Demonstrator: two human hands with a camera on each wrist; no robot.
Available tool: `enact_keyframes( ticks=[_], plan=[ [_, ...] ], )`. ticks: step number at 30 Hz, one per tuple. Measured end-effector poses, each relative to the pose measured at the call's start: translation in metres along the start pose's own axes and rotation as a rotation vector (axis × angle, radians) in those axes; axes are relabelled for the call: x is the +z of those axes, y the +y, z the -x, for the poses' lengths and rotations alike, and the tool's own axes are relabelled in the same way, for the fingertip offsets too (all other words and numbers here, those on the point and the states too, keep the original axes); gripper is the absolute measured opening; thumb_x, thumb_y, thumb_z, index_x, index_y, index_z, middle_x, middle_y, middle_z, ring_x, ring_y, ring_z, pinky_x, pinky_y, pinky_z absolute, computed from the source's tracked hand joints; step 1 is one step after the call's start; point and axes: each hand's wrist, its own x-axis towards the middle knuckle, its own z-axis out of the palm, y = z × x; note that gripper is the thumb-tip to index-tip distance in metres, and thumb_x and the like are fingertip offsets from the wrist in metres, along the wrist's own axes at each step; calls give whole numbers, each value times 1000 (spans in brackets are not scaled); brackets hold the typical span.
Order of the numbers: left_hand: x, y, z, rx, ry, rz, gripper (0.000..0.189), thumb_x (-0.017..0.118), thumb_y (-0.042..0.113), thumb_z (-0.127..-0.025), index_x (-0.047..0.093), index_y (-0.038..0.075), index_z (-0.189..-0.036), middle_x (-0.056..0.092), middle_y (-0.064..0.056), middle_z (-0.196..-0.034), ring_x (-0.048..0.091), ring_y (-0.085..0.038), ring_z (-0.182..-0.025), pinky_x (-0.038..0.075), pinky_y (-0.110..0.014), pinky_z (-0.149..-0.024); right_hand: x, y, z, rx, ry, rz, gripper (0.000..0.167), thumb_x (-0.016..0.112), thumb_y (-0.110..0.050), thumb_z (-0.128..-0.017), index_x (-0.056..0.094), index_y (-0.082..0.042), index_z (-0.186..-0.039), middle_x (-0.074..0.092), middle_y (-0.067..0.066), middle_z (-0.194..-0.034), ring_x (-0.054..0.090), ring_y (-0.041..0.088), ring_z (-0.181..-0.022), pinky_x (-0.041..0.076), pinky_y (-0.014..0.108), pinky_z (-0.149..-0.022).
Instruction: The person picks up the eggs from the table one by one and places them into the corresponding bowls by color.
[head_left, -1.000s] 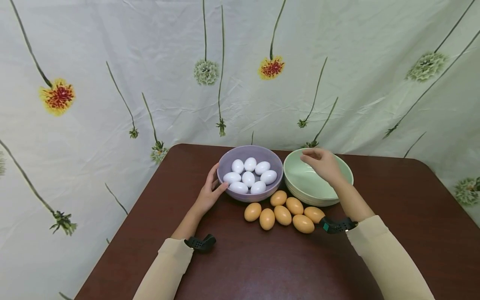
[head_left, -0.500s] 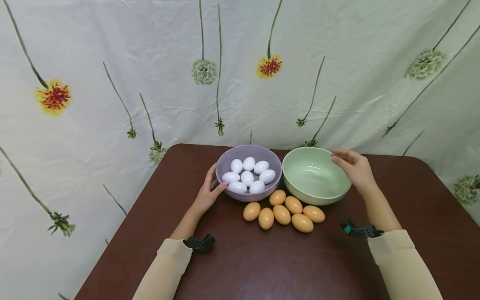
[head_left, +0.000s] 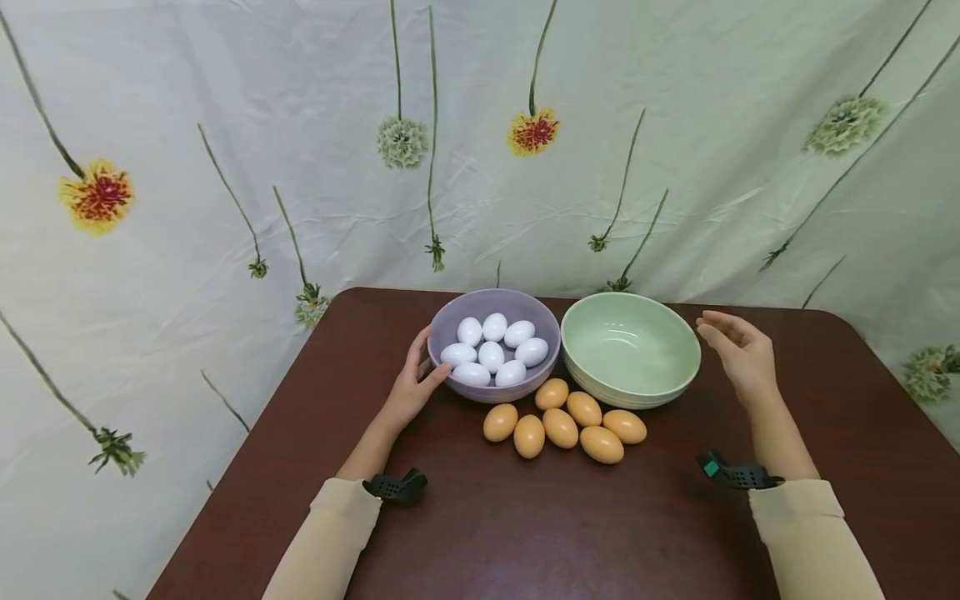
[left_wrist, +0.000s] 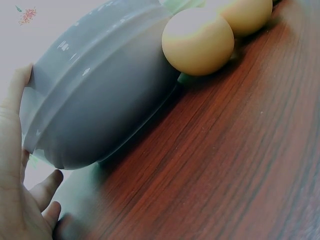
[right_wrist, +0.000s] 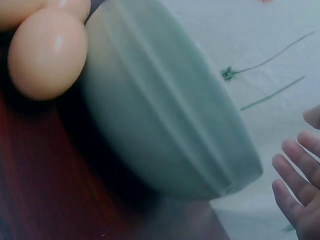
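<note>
A purple bowl holding several white eggs stands at the back middle of the table. My left hand holds its left side, with the thumb at the rim and the fingers around the outer wall; in the left wrist view part of the hand shows against the bowl. Right beside it stands a pale green bowl, with nothing inside. My right hand hovers just right of the green bowl, holding nothing, fingers loosely bent. In the right wrist view its fingers are apart from the bowl.
Several brown eggs lie loose on the dark wooden table in front of the two bowls. Behind the table's far edge hangs a white cloth printed with flowers.
My right hand has moved from above the green bowl out to the right, past its rim. The left hand has stayed at the purple bowl, and the eggs lie as before.
</note>
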Motion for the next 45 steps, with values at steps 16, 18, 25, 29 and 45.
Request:
enact_keyframes(
  ticks=[16, 18, 25, 29, 45],
  plan=[
    [1, 2, 1, 16, 5, -3, 72, 57, 9, -97, 14, 5, -156, 17, -24, -157, 25, -42, -141, 29, -55, -109, -6, 46, 14, 107, -83, -312, 42, 65, -2, -92, 58, -9, -133, 61, -10, -114, 58, 2, -103, 48, 13, -83],
    [1, 2, 1, 17, 4, -3, 72, 56, 8, -97, 13, 5, -156, 16, -23, -158, 23, -41, -142, 28, -55, -110, -6, 49, 16, 117, -117, -352, 44, 63, 0, -93, 56, -10, -135, 56, -7, -119, 58, 3, -104, 49, 15, -83],
    [2, 1, 0, 13, -1, -6, 73, 55, 7, -97, 12, 5, -156, 14, -21, -159, 22, -40, -143, 28, -55, -110, -7, 56, 22, 105, -224, -412, 49, 55, 0, -97, 46, -17, -142, 49, -3, -125, 59, 7, -105, 51, 20, -81],
    [2, 1, 0, 20, 2, -10, 73, 55, 7, -97, 12, 5, -156, 14, -21, -159, 21, -38, -143, 26, -55, -111, -6, 59, 22, 92, -264, -413, 54, 52, 0, -98, 38, -18, -147, 45, -1, -128, 58, 8, -107, 51, 22, -82],
    [1, -11, -1, 27, -7, 60, 70, 53, 6, -99, 13, 10, -156, 14, -18, -159, 24, -45, -140, 29, -56, -108, -4, 61, 20, 116, -295, -433, 62, 52, -3, -99, 29, -23, -154, 30, 6, -134, 55, 8, -109, 50, 21, -84]
  ],
)
